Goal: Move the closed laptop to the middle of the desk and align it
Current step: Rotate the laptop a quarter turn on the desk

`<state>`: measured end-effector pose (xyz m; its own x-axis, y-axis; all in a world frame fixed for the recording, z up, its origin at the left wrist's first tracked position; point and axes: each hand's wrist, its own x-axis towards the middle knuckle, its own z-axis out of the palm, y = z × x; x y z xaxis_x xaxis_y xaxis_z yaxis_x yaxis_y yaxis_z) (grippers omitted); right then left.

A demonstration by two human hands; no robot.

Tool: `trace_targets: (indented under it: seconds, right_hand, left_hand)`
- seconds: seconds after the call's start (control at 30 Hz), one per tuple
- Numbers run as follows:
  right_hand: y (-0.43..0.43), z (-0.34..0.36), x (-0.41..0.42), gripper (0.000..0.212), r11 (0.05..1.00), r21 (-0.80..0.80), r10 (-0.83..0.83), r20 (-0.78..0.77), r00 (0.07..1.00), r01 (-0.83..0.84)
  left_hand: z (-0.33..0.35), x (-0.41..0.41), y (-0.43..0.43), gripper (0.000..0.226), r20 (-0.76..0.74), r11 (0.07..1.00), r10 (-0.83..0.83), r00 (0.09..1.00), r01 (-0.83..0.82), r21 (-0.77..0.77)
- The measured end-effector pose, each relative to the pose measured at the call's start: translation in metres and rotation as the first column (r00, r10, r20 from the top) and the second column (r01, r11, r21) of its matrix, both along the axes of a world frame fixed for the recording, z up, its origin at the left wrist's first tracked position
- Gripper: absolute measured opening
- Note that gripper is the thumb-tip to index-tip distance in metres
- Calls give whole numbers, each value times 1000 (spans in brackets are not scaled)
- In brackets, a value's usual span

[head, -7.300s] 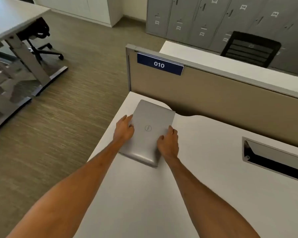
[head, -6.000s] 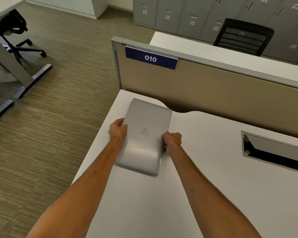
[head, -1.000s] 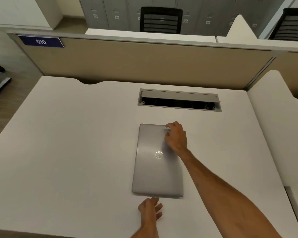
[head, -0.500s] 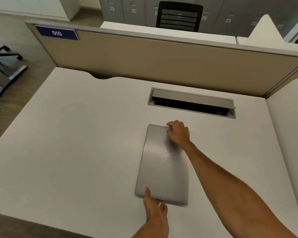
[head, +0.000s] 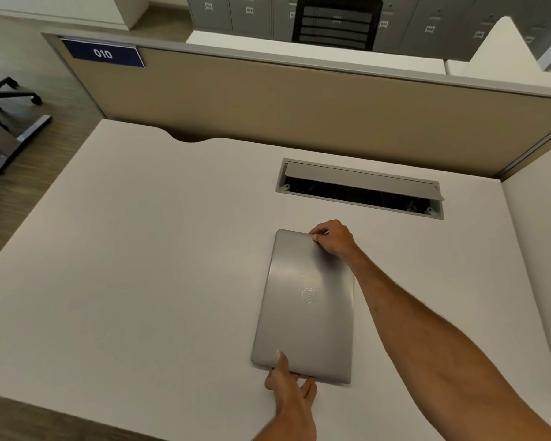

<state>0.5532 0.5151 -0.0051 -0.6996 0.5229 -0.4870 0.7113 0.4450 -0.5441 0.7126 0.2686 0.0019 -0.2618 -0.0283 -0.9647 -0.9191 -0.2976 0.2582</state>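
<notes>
- The left hand (head: 288, 388) reaches in from the bottom edge, palm down, wrist straight.
- Its thumb lies on top of the laptop (head: 306, 310) at the near left corner; its fingers curl under the near edge.
- The right hand (head: 333, 238) is stretched far forward, the bare forearm running diagonally from the lower right.
- Its fingers are bent and pinch the laptop's far right corner, knuckles up.
</notes>
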Motion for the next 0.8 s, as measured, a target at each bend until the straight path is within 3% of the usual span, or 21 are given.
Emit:
trace_targets:
  seconds: [0.47, 0.8]
  right_hand:
    - [3, -8, 10, 26, 971, -144, -197, -40, 980, 189]
    - [9, -10, 36, 27, 926, -186, -347, -77, 935, 328]
  left_hand:
    - [11, -8, -16, 58, 81, 998, -63, 995, 64, -9]
    - [18, -24, -34, 52, 32, 981, -186, 982, 188, -56]
